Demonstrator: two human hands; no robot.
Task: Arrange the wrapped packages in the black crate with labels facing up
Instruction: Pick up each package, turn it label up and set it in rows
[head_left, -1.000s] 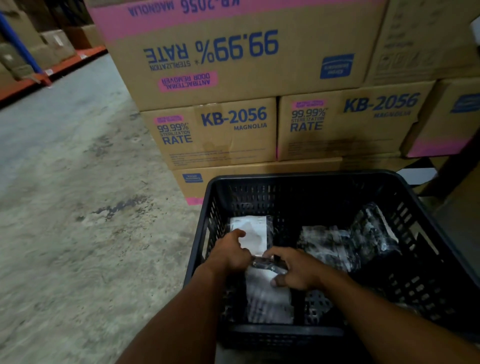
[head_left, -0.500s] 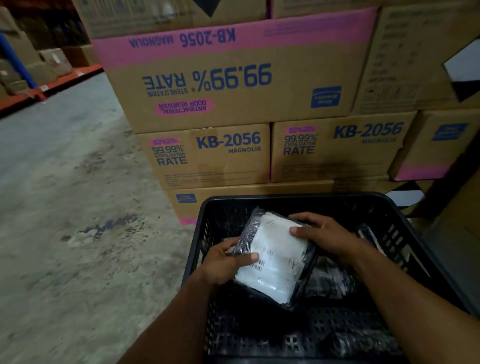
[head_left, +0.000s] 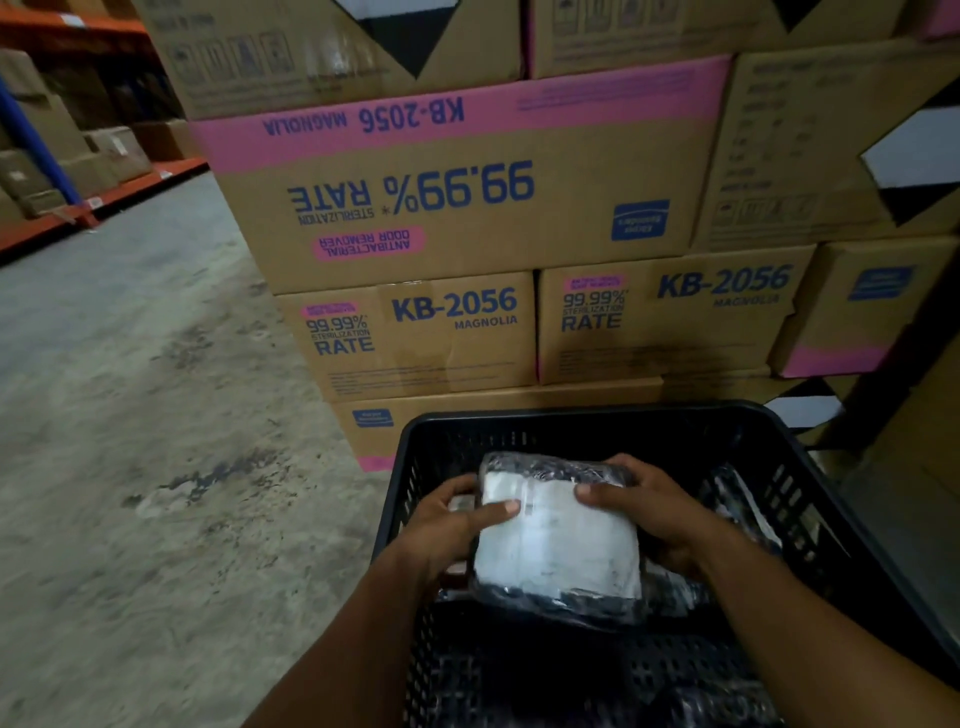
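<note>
A black slatted crate (head_left: 571, 415) stands on the floor in front of me. Over its middle I hold a wrapped package (head_left: 558, 545), dark plastic film with a large white label facing up. My left hand (head_left: 447, 525) grips its left edge, thumb on the label. My right hand (head_left: 644, 506) grips its right edge, thumb near the top corner. Another wrapped package (head_left: 737, 504) lies against the crate's right wall, partly hidden by my right arm. More wrapped film shows under the held package; details are hidden.
Stacked cardboard cartons (head_left: 467, 208) marked KB-2056 rise right behind the crate. Bare concrete floor (head_left: 130, 441) stretches to the left. Orange shelving (head_left: 78, 202) with boxes runs along the far left.
Both hands lifted a package off the crate floor, then turned it from tilted to nearly level with the label up. The view tilted upward.
</note>
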